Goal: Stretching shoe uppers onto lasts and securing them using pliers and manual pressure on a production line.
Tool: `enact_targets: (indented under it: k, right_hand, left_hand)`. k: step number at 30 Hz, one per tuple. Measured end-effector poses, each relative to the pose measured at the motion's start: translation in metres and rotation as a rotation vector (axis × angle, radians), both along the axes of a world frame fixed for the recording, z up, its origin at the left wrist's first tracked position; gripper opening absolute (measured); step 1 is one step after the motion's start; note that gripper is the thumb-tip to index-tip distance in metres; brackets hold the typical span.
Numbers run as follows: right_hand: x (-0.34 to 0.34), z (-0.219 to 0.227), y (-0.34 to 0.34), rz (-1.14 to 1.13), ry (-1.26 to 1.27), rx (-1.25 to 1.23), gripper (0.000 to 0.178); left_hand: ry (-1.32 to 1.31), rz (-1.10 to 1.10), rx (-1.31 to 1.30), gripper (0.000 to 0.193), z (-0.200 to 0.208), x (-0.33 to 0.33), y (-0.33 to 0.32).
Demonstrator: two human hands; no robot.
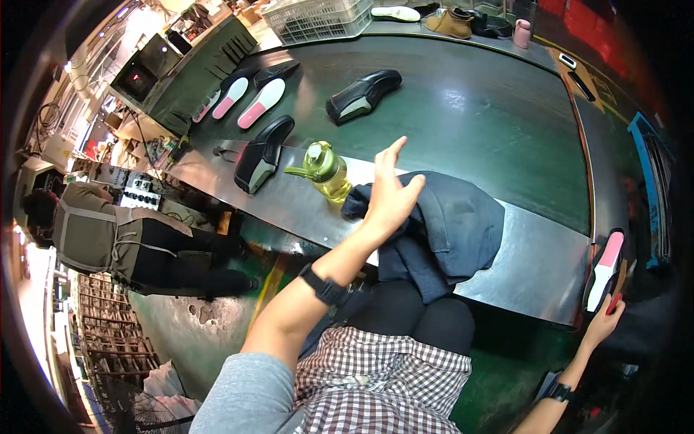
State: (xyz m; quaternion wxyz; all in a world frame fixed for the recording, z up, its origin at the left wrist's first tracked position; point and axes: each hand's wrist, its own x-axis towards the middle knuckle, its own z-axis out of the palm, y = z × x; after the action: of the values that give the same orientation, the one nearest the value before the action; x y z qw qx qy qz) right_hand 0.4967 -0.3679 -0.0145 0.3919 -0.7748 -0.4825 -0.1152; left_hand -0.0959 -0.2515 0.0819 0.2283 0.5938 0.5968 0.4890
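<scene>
Over a bundled dark blue cloth garment, my left hand reaches up with its fingers stretched apart and nothing in them. Just left of it stands a green bottle with a looped strap, holding yellowish liquid. Off at the far right, my right hand is closed around a small red-handled tool; its working end is hard to make out. Right beside that hand, a pink and white insole lies on a dark shoe-like piece. A black shoe rests on the metal edge left of the bottle.
Farther back on the green conveyor belt lie a black shoe and several pink and white insoles. A grey plastic crate, a pink cup and brown shoes line the far edge. At left, another person stands.
</scene>
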Motion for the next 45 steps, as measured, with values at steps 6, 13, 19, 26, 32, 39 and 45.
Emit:
enact_targets:
  k: [6, 13, 19, 26, 32, 39, 45]
  right_hand:
    - [-0.084, -0.023, -0.081, 0.081, 0.243, 0.093, 0.025]
    - [-0.211, -0.019, -0.129, 0.187, 0.422, 0.002, 0.025]
    - [-0.247, -0.021, -0.151, 0.286, 0.489, -0.044, 0.023]
    - [-0.255, -0.02, -0.164, 0.213, 0.45, -0.18, 0.024]
    - [-0.262, -0.025, -0.172, 0.162, 0.428, -0.222, 0.026]
    - [-0.28, -0.033, -0.169, 0.183, 0.471, -0.292, 0.022]
    - [-0.305, -0.031, -0.171, 0.128, 0.432, -0.36, 0.023]
  left_hand:
    - [0.102, 0.534, 0.445, 0.085, 0.0, -0.046, -0.069]
    - [-0.03, 0.625, 0.191, 0.125, -0.076, -0.105, -0.017]
    - [-0.199, 0.657, 0.206, 0.083, -0.093, -0.129, 0.007]
    - [0.228, 0.386, 0.07, 0.131, -0.091, -0.176, -0.026]
    - [-0.042, 0.752, 0.091, 0.111, -0.081, -0.324, -0.046]
    - [-0.282, 0.685, -0.347, 0.09, -0.092, -0.437, -0.028]
    - [0.121, 0.815, -0.119, 0.079, -0.091, -0.392, -0.019]
